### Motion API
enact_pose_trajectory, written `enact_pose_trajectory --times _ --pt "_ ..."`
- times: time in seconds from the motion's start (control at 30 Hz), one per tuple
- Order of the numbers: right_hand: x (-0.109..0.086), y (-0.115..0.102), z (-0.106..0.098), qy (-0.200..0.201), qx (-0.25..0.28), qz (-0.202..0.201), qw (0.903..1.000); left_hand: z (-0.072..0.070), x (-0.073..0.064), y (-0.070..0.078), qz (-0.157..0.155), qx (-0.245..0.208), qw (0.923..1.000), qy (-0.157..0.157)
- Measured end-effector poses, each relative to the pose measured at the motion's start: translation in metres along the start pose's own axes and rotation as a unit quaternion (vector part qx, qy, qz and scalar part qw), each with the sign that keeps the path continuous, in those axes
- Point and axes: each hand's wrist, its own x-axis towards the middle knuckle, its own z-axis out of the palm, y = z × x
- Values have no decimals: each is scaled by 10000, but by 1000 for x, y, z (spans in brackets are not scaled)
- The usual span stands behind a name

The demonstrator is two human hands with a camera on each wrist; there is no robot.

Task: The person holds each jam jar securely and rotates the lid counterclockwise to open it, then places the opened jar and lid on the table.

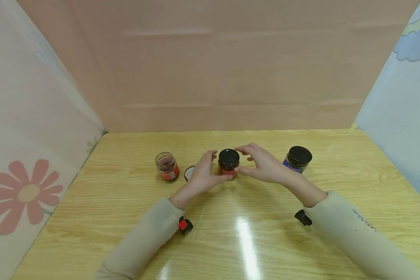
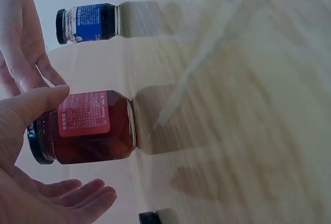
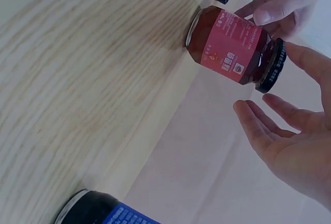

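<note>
A red-labelled glass jar [image 1: 228, 171] with a black lid [image 1: 229, 157] stands upright between my two hands. My left hand [image 1: 205, 177] is on its left side, fingers spread. In the left wrist view, the left thumb [image 2: 44, 101] overlaps the label's edge while the other fingers are apart from the glass. On the opposite side is my right hand [image 1: 264, 165], thumb and fingers spread around the lid. In the right wrist view, the right thumb [image 3: 305, 61] is close to the lid's rim, perhaps touching; the other fingers [image 3: 274, 125] are apart from it.
An uncovered red-labelled jar [image 1: 167, 167] with dark contents stands at the left. Next to it a loose lid [image 1: 189, 172] lies with its white inside up, partly hidden by my left hand. A blue-labelled jar [image 1: 298, 158] with a black lid stands at the right.
</note>
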Motion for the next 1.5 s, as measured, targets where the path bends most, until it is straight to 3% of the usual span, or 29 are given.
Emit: enact_pose_trajectory --times 0.2,0.37,0.77,1.17,1.5 --pt "0 1 2 60 165 -24 9998 8 3 2 305 -150 9994 -30" --pt "-2 0 -1 45 135 62 9999 8 4 6 386 -218 9990 -36" --pt "-4 1 -6 38 118 108 9999 6 18 6 -238 -573 9975 -329" --pt "-5 3 -6 57 143 40 9999 10 26 7 -235 -573 9976 -309" --pt "-3 0 6 197 217 -304 9991 4 14 5 -243 -651 9971 -317"
